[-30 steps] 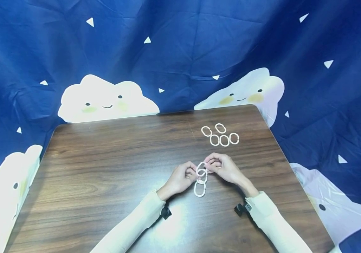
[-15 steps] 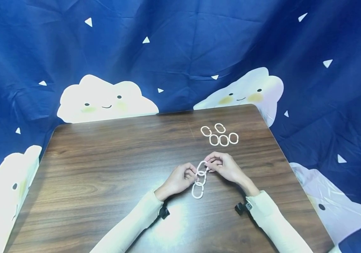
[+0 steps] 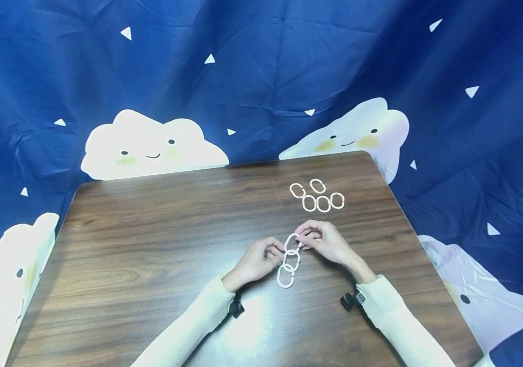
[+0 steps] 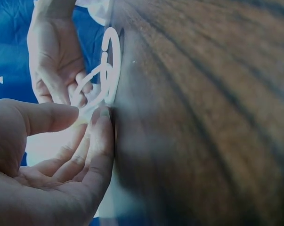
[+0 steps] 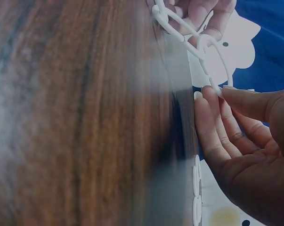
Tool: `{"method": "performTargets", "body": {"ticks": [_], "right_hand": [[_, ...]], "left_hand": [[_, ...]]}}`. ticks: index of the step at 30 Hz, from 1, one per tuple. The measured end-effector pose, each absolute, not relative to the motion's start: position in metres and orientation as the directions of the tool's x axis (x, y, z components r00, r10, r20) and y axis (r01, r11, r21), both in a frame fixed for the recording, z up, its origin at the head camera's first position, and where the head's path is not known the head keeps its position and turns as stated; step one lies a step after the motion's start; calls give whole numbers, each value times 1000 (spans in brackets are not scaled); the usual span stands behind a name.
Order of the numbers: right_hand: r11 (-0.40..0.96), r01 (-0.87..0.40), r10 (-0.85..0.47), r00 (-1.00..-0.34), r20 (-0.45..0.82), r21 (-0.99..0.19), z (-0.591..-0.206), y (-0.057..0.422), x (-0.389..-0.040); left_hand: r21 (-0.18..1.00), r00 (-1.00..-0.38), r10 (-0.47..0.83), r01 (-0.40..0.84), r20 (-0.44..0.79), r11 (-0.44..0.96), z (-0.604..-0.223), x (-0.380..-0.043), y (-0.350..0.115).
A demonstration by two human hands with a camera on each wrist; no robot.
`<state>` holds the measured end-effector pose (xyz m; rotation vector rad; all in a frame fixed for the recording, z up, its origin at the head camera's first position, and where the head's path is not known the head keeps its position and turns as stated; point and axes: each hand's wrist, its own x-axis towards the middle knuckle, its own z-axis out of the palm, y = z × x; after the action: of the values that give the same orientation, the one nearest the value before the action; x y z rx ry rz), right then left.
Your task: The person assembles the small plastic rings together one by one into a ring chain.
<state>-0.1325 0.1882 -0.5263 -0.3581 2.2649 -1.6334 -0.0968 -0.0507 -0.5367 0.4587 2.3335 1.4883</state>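
Links — 3 of them, white and oval — hang together as a chain (image 3: 291, 253) between the person's 2 hands, over the middle-right part of a brown wood-grain counter (image 3: 160, 244). The right hand (image 3: 326, 242) pinches the far link (image 3: 288, 239) between its thumb and fingertips; in the right wrist view that link stands tilted above the wood. Looped through it is the middle link (image 3: 299, 261), and through that the near link (image 3: 278, 276), which points toward the person. The left hand (image 3: 256, 260) has its fingers bent, their tips at the left side of the chain by the middle link; the left wrist view is blurred there, and I cannot tell whether it grasps the link or only rests beside it.

Beyond the right hand lie 5 loose links (image 3: 316, 203), 3 side by side in a row and 2 just behind. Pale sleeves (image 3: 188, 321) cover the 2 forearms, with a small black device (image 3: 236, 309) at each wrist. Behind the counter hangs a blue backdrop (image 3: 252, 66) — white triangles and smiling clouds (image 3: 144, 132) across it.
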Motion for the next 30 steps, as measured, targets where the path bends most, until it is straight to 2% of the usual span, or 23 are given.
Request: {"method": "performTargets", "body": {"ticks": [8, 15, 30], "right_hand": [[315, 6, -380, -916, -132, -949, -527, 189, -134], [348, 16, -363, -920, -150, -937, -528, 191, -135], [324, 27, -375, -914, -154, -946, -529, 188, -138]], "left_hand": [[921, -892, 439, 75, -109, 382, -536, -100, -50], [904, -901, 414, 63, -131, 422, -533, -105, -49], [925, -938, 340, 68, -69, 375, -534, -118, -39]]}}
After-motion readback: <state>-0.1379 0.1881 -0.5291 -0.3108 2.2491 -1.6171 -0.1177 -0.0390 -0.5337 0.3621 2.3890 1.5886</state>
